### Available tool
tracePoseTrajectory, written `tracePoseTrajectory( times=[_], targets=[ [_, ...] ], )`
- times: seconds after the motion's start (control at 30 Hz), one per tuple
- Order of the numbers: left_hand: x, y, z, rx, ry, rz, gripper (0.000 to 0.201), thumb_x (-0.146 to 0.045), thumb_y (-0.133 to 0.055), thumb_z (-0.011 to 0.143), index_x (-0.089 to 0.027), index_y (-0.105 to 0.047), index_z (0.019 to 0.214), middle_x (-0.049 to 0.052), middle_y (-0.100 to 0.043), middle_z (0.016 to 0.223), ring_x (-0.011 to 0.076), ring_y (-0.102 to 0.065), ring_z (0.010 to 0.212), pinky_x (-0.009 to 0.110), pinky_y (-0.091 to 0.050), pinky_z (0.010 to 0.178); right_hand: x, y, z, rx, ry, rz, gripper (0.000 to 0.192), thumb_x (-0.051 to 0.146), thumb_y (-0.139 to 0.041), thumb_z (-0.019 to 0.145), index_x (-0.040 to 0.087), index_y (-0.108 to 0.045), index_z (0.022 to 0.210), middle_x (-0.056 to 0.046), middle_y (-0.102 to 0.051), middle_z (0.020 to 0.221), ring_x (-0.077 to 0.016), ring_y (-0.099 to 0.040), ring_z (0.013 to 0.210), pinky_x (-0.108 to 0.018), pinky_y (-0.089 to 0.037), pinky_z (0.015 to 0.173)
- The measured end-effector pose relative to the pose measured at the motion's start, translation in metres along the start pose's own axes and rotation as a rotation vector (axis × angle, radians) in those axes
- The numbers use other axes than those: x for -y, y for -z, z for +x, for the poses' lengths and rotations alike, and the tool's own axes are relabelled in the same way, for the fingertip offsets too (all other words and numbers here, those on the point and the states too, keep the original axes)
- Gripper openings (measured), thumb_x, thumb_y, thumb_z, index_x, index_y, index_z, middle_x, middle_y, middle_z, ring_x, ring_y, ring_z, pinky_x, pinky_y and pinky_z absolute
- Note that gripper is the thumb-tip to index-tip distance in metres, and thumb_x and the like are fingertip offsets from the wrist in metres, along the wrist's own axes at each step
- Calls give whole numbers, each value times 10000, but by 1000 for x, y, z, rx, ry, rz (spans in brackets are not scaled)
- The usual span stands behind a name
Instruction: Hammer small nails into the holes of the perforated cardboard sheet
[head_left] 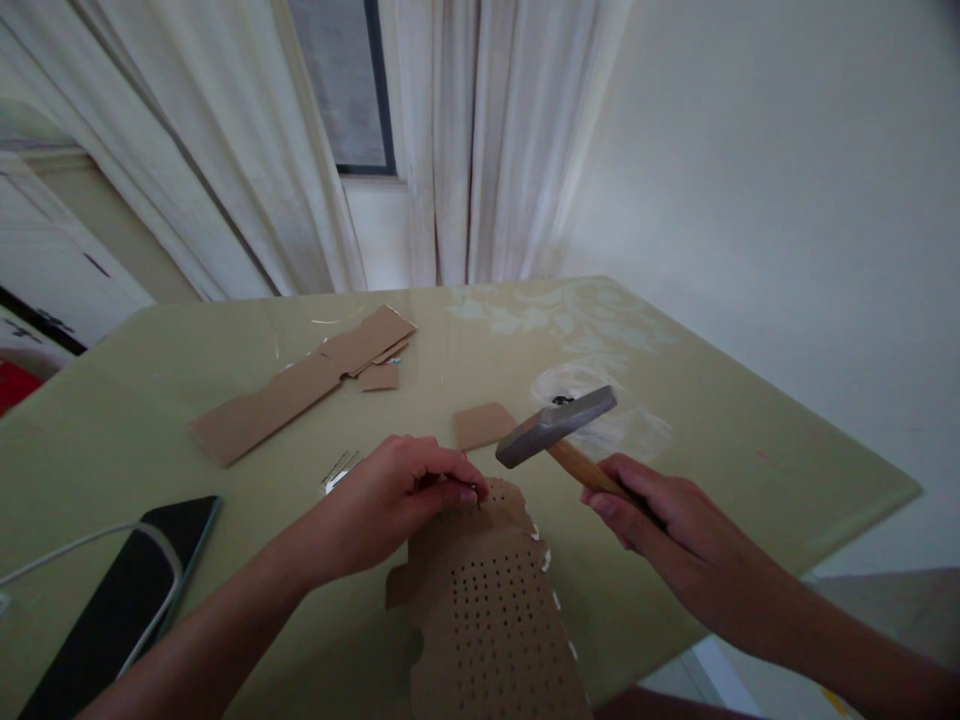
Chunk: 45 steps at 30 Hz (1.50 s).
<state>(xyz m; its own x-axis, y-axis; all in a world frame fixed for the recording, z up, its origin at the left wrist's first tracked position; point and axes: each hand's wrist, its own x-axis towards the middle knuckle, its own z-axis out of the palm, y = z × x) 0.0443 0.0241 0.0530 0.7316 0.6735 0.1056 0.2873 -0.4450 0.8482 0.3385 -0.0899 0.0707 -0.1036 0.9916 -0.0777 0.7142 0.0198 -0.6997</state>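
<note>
Two hands at work over a green table (750,420): left hand (397,495) with fingertips pinched together on a small nail (474,490), kept upright at the far edge of a cardboard sheet (487,610) full of punched holes, likely so as to steady it for a blow. Right hand (660,520) clamped around the wooden handle of a hammer (559,425), head raised just above and right of the nail. Loose nails (339,470) near the left hand; cardboard scraps (300,385) farther off; dark phone (120,600) with cable at near left.
</note>
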Motion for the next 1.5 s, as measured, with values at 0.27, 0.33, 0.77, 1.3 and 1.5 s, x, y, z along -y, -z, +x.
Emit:
tracePoseTrajectory(
  times=[0.27, 0.33, 0.77, 1.3, 1.5],
  targets=[
    [2, -3, 0, 9, -15, 25, 214, -225, -652, 1023, -273, -860, 1033, 8, -844, 947, 163, -765, 846, 244, -557, 747, 0, 0, 0, -32, 15, -5, 392, 561, -497, 1108, 242, -622, 916, -9, -625, 726, -187, -593, 667, -318, -424, 594],
    [3, -4, 1, 10, -15, 26, 215, -223, -652, 1024, -275, -859, 1042, 9, -845, 958, 166, -768, 864, 246, -560, 756, 0, 0, -1, -29, 7, -5, 397, 572, -496, 1107, 243, -624, 927, -9, -624, 734, -185, -588, 665, -317, -420, 589],
    [4, -5, 0, -7, -60, 146, 197, -213, -668, 1033, -297, -846, 1032, -15, -839, 974, 169, -749, 898, 291, -525, 874, 3, 0, -1, -8, -1, -7, 395, 567, -483, 1116, 244, -607, 926, -1, -614, 749, -182, -583, 678, -323, -424, 620],
    [3, -3, 0, 2, -82, 171, 206, -195, -645, 1040, -283, -831, 1050, -14, -841, 1001, 177, -753, 936, 306, -517, 910, 5, -1, -2, 7, 23, -11, 389, 560, -481, 1120, 246, -601, 923, 4, -607, 748, -174, -569, 666, -324, -406, 615],
    [3, -5, 0, -13, -106, 165, 181, -202, -672, 1029, -277, -835, 1053, -14, -843, 992, 174, -751, 920, 290, -521, 884, 6, -1, -1, 11, 12, -15, 380, 547, -490, 1120, 245, -599, 916, 10, -605, 740, -173, -577, 666, -324, -407, 619]
  ],
)
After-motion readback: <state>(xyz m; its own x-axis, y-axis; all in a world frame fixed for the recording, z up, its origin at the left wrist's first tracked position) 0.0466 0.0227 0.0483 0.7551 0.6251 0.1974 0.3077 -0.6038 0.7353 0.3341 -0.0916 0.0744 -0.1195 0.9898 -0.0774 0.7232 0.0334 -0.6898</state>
